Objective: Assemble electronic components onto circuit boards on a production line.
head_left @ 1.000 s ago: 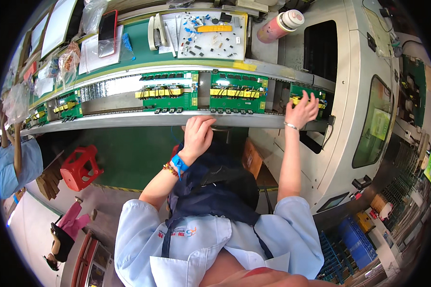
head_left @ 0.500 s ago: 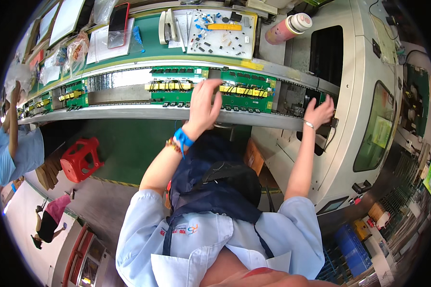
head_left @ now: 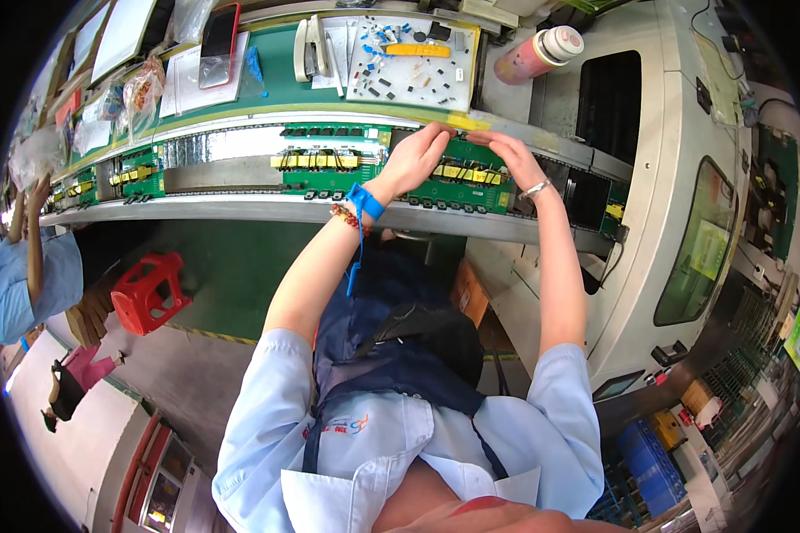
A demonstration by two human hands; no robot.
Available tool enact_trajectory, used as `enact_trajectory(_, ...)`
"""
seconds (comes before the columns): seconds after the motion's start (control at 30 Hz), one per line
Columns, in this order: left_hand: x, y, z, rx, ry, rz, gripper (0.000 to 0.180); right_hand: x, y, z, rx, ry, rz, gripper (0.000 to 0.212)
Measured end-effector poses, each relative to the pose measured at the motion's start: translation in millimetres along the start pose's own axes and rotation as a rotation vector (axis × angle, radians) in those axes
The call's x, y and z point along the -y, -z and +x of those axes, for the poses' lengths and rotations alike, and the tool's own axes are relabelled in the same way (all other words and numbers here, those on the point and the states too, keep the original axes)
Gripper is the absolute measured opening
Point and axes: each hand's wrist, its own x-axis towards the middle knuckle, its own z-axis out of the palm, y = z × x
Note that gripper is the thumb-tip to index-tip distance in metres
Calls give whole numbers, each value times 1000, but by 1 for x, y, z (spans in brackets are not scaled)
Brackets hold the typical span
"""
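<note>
Both of my hands are over a green circuit board (head_left: pixel 460 193) with a row of yellow parts and black parts along its near edge. It sits on the conveyor rail (head_left: pixel 302 206). My left hand (head_left: pixel 412 162), a blue strap at its wrist, reaches across the board's left end with fingers stretched to the far edge. Over the right end, my right hand (head_left: pixel 512 158) has its fingers extended toward the left fingertips, with a gap between them. No held thing shows in either hand. A similar circuit board (head_left: pixel 324 180) lies directly left on the rail.
Behind the rail lie a white tray of small components (head_left: pixel 409 75) with a yellow tool, a red-edged phone (head_left: pixel 219 44) and a pink bottle (head_left: pixel 539 56). A large pale machine (head_left: pixel 644 258) stands right. A red stool (head_left: pixel 151 293) and a co-worker (head_left: pixel 36 266) are left.
My right hand has moved left from the machine end of the rail to the circuit board. My left hand has shifted right, toward the far edge.
</note>
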Motion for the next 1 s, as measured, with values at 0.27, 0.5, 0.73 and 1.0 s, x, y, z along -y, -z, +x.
enact_trajectory(0.27,-11,13,-20,-223,-274,559,33,11,-5,-42,-330,87,-430,34)
enact_trajectory(0.5,-2,8,-26,-128,-255,741,33,5,-7,-47,-360,134,-865,38)
enact_trajectory(0.73,-13,6,-13,-171,-294,741,31,12,-6,-39,-393,204,-911,33)
enact_trajectory(1.0,-17,-8,-6,-136,-361,562,31,25,-16,-28,-305,191,-825,31)
